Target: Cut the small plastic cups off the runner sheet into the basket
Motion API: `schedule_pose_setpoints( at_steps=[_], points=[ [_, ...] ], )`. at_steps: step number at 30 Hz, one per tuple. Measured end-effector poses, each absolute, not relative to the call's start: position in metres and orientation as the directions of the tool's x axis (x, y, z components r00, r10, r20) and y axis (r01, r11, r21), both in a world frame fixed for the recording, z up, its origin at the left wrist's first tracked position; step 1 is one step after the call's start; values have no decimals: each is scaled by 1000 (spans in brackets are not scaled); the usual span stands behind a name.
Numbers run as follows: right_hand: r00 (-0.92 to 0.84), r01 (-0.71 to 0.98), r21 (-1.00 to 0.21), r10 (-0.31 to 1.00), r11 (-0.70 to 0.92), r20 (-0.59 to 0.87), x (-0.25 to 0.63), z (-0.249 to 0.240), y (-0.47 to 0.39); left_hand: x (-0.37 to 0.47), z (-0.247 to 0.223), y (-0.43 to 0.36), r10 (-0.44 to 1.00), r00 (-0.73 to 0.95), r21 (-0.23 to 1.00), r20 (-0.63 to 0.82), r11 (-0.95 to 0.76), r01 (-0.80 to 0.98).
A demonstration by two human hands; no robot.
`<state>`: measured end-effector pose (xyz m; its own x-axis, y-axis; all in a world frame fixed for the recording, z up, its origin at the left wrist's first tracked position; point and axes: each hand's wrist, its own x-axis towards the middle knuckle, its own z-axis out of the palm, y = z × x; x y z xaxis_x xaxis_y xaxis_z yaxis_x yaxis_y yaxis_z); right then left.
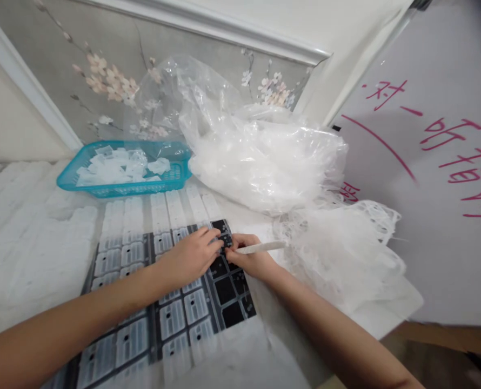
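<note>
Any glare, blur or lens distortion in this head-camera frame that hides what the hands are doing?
Head view: wide-angle bending at the edges; bright, soft light washes out the plastic bag; near forearms slightly blurred; left hand and right hand on the black tray stay readable, the white tool sharp enough.

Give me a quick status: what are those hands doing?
Left hand pressing on black tray. Right hand gripping white pen-like tool at same spot. Plastic bag close behind, not blocking.
</note>
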<state>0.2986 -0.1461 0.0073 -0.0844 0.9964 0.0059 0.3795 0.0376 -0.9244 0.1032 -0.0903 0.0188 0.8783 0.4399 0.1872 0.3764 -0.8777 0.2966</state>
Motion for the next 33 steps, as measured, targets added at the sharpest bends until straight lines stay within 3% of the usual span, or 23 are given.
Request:
schedule_pose_setpoints(
  at_steps=[2,4,5,7,9,10,11,13,15,17,22,24,26,29,33],
  points=[
    [-91,415,-908,995,65,30,297,10,-148,103,18,-93,394,903,172,169,-914,367],
    [-93,445,-893,995,70,31,295,13,-150,104,19,-94,386,910,215,153,-911,351],
    [-89,459,-886,996,67,29,294,13,-151,104,19,-93,418,892,302,174,-884,356],
    [-65,484,-874,998,49,20,292,13,-153,102,20,-87,598,765,590,237,-715,376],
    [-33,505,-862,999,31,16,290,11,-155,97,22,-73,859,472,908,201,-344,239],
    [-19,508,-861,1000,25,18,290,10,-155,94,23,-65,947,303,988,104,-133,77],
    [-9,501,-865,1000,23,21,289,9,-155,90,25,-57,985,168,992,-25,45,-115],
    [8,436,-900,1000,22,28,291,7,-154,84,30,-42,966,65,869,-252,255,-424],
    [23,322,-947,999,14,22,294,8,-153,79,36,-35,931,106,770,-350,350,-533],
    [52,216,-976,998,5,17,297,11,-152,78,40,-35,918,172,754,-357,391,-527],
    [39,193,-980,998,43,51,299,15,-151,83,44,-47,936,263,887,-234,316,-337],
    [26,246,-969,999,31,38,296,13,-151,84,43,-48,950,277,961,-145,202,-191],
    [47,298,-955,999,7,22,294,10,-150,85,41,-49,954,300,999,11,-21,30],
    [92,352,-936,996,-13,21,292,5,-148,87,36,-53,856,473,827,208,-412,382],
    [120,374,-927,992,-8,40,291,6,-146,94,27,-64,735,666,445,128,-643,624]
  ],
)
